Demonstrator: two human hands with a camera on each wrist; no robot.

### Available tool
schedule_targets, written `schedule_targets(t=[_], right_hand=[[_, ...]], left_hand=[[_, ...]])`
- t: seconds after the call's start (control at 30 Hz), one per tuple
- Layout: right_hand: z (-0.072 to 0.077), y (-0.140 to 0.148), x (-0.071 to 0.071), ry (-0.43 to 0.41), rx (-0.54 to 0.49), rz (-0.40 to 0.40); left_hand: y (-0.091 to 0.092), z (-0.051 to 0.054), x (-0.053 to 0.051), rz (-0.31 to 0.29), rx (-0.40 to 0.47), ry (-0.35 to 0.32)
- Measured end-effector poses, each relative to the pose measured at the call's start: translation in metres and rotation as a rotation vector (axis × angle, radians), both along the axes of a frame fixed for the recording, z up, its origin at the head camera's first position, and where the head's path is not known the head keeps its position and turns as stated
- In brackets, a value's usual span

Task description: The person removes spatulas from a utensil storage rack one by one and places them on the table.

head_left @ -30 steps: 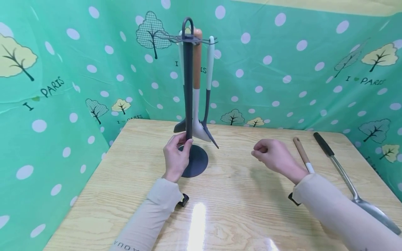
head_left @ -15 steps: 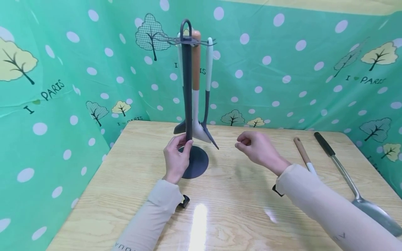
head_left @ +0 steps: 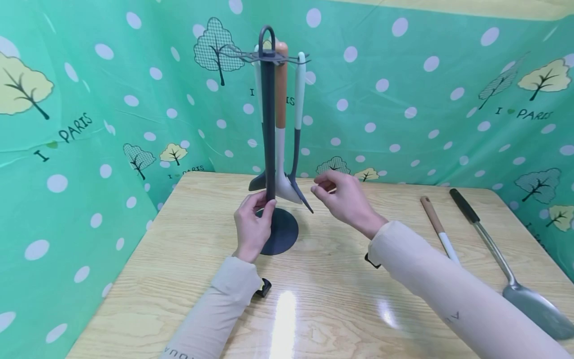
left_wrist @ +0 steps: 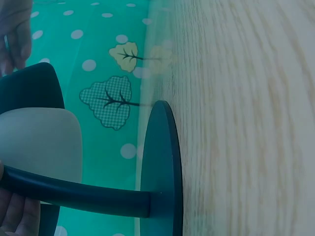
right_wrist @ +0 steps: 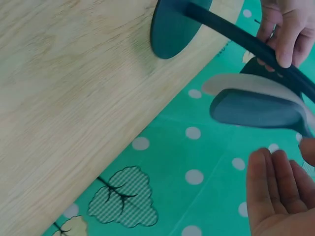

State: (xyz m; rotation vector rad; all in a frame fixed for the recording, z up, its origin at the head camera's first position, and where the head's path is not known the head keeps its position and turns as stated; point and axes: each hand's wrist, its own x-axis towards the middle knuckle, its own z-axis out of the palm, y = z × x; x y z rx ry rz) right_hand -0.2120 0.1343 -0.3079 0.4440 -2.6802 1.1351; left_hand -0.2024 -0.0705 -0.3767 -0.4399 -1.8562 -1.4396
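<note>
My left hand (head_left: 253, 227) grips the black pole (head_left: 269, 139) of an upright utensil stand, just above its round base (head_left: 283, 234). From the hooks on top hang a utensil with a pale mint handle (head_left: 300, 94) and dark flat head (right_wrist: 258, 109), a wooden-handled one (head_left: 280, 89) with a light grey head (left_wrist: 42, 140), and another, largely hidden behind the pole, with a dark head (head_left: 257, 182). My right hand (head_left: 344, 197) hovers just right of the dark flat head, apart from it. Its fingers (right_wrist: 281, 184) are loosely bent and hold nothing.
On the wooden table's right side lie a wooden-and-white handled utensil (head_left: 432, 215), partly hidden by my right sleeve (head_left: 430, 269), and a long metal wok spatula (head_left: 535, 304) with a black grip. A green dotted cloth (head_left: 385, 119) hangs behind and at the sides.
My right hand has moved left, from near the table's right part to beside the hanging utensils. The left hand keeps its grip on the pole, and the stand stays in place.
</note>
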Motion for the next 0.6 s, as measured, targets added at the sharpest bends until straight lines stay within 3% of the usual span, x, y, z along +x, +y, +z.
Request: schedule_targets(t=[0.27, 0.6], right_hand=[[0.008, -0.023, -0.011, 0.052, -0.120, 0.003], [0.020, -0.046, -0.016, -0.043, -0.323, 0.061]], left_hand=[[0.001, 0.001, 0.001, 0.002, 0.007, -0.006], [0.001, 0.002, 0.001, -0.003, 0.015, 0.000]])
